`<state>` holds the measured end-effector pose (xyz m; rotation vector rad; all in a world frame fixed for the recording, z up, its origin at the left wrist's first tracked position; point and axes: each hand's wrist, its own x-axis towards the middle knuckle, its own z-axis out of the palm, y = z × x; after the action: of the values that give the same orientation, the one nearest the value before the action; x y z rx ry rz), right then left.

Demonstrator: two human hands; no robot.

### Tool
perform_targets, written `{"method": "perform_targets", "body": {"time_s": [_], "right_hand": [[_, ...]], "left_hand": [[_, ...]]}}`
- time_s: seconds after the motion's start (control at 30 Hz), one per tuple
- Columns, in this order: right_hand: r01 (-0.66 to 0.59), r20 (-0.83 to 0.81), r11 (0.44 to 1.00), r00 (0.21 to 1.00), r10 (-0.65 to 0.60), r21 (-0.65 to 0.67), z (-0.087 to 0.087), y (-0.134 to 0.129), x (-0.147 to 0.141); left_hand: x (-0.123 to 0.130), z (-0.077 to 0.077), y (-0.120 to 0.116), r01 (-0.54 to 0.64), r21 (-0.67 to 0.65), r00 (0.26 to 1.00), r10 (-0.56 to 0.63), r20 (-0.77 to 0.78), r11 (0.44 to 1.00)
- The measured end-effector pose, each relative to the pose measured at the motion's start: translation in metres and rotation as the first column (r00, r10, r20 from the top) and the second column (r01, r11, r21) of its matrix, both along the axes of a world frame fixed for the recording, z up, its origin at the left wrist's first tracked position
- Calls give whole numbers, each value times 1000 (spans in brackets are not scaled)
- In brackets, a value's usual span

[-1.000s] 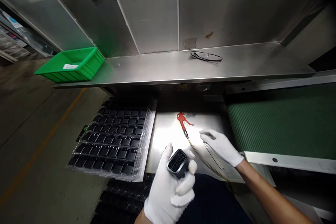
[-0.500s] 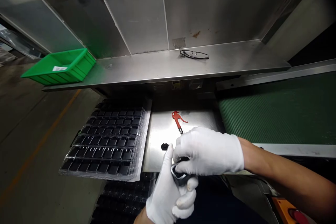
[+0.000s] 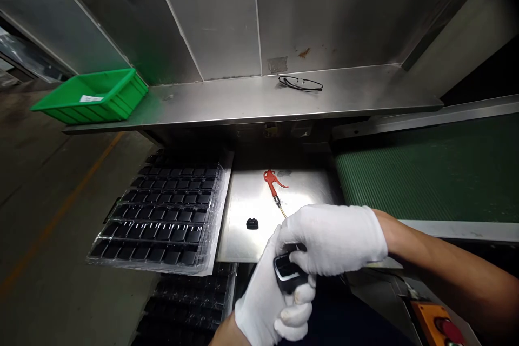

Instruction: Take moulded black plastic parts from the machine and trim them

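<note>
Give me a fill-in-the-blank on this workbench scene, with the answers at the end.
The left hand grips a black device with a ____ rim. The right hand wears a ____ glove. The air blow gun on the steel plate has a ____ handle. The crate on the shelf is ____.

Answers: silver; white; red; green.

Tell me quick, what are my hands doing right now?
Left hand: closed, holding a black-and-silver part.
Right hand: closed over the top of the same part.
</note>
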<state>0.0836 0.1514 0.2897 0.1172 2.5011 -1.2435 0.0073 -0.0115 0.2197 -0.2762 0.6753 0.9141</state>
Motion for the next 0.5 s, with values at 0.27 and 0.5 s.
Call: {"method": "perform_targets", "body": {"time_s": [0.27, 0.5], "right_hand": [[-226, 260, 908, 956, 137, 352, 16, -3, -6], [-321, 307, 858, 930, 205, 401, 18, -6, -5]], "left_hand": [[4, -8, 1, 109, 49, 992, -112, 56, 993], [7, -23, -6, 80, 105, 985, -94, 142, 991]]}}
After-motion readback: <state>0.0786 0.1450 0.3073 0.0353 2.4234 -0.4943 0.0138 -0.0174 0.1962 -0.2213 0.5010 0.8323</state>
